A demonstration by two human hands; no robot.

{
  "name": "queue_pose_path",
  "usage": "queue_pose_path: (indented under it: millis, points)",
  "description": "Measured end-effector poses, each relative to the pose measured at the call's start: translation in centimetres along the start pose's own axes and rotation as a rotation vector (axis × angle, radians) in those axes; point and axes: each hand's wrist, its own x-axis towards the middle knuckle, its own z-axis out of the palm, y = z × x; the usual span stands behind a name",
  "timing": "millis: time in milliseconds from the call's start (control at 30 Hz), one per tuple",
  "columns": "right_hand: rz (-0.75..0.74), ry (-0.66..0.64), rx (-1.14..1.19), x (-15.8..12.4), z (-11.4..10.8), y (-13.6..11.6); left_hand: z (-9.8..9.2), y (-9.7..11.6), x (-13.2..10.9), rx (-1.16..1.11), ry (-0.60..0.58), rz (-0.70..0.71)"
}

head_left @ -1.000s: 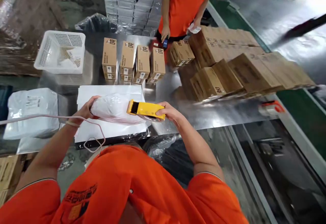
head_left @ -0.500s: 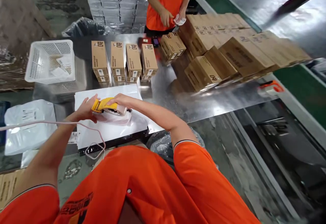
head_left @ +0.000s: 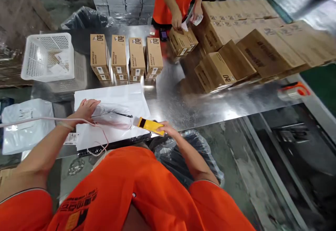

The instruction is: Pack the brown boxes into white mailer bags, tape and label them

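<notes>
Steel tabletop (head_left: 168, 99) gleamed under the worker's orange shirt (head_left: 126, 192), and nearest the edge lay a white sheet (head_left: 112, 94). On it sat a flattened clear plastic packet (head_left: 111, 117), with the left hand (head_left: 86, 109) pressed down at its end, fingers spread and open. Just beside the sheet's corner, the right hand (head_left: 168, 128) had its fingers closed over the end of a yellow handheld scanner (head_left: 150, 126), which lay tilted near the table edge. A pale cable (head_left: 52, 119) crossed the left forearm. Further left lay a white mailer bag (head_left: 26, 126); beyond stood a white plastic basket (head_left: 47, 57) and four upright cartons (head_left: 126, 57) in a row. Across the table, a co-worker's hand (head_left: 176, 20) touched a carton (head_left: 182, 42) beside stacked cartons (head_left: 244, 45).
</notes>
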Motion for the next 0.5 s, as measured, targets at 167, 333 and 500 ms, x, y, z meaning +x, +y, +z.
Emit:
queue_pose_path:
  millis: [167, 333, 500]
  points:
    - [-0.010, -0.040, 0.054, 4.3, 4.9, -0.5, -1.5, 10.2, 2.4, 0.029, -0.010, 0.128]
    - [-0.055, -0.062, 0.042, 3.2, 3.2, -2.9, -3.5, 15.5, 4.2, -0.056, 0.070, 0.058]
    - [-0.251, -0.170, 0.063, -1.3, -0.1, -10.6, -6.3, 7.0, -0.7, -0.531, 0.363, 0.074]
